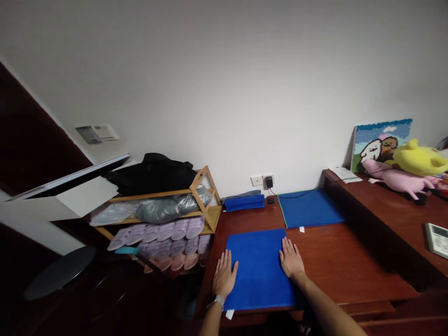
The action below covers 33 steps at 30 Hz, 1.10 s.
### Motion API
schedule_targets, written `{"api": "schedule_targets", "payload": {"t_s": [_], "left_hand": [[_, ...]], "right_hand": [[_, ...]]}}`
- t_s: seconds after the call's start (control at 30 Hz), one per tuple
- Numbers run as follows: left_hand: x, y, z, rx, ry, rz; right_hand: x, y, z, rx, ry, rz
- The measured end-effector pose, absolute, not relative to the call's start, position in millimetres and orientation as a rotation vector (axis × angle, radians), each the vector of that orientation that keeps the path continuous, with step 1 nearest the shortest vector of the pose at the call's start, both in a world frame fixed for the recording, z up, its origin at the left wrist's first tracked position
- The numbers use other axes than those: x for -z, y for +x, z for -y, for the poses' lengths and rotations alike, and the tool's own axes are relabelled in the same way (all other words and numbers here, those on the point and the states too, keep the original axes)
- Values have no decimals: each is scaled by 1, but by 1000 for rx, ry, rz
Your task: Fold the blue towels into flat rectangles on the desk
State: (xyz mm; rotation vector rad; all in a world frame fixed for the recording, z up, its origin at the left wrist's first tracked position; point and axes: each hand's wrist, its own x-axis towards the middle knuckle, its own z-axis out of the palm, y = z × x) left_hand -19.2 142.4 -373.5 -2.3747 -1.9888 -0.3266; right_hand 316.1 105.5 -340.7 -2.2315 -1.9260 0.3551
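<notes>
A bright blue cloth (259,270) lies flat on the reddish-brown wooden desk, with a white tag at its near left corner. My left hand (225,276) rests palm down on the cloth's left edge, fingers stretched out. On the right edge lies my right hand (291,259), also palm down with its fingers extended. Farther back and to the right, a second blue cloth (311,207) with a green edge is spread out. A folded blue cloth (244,202) sits against the wall behind the first one.
Left of the desk stands a wooden rack (206,200) holding purple and pink slippers (166,232) and a black bag (154,175). A black plug (269,182) trails a cable across the back. On the raised right surface are plush toys (395,177) and a calculator (438,238).
</notes>
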Motion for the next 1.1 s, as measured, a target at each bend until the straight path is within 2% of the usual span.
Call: {"api": "schedule_targets", "payload": {"t_s": [0.53, 0.7, 0.8, 0.9, 1.0, 1.1], "left_hand": [[360, -14, -143, 292, -2386, 1914], [363, 63, -146, 441, -2479, 1709], [354, 136, -138, 400, -2711, 1518], [350, 185, -136, 277, -2801, 1527], [356, 193, -143, 201, -2822, 1547], [369, 164, -152, 218, -2771, 1595]], "right_hand": [[340, 305, -56, -402, -2192, 1861], [344, 309, -65, -446, -2091, 1847], [344, 311, -65, -465, -2080, 1844], [339, 312, -63, -490, -2021, 1882], [334, 314, -62, -504, -1978, 1877], [332, 315, -62, -492, -1977, 1825]]}}
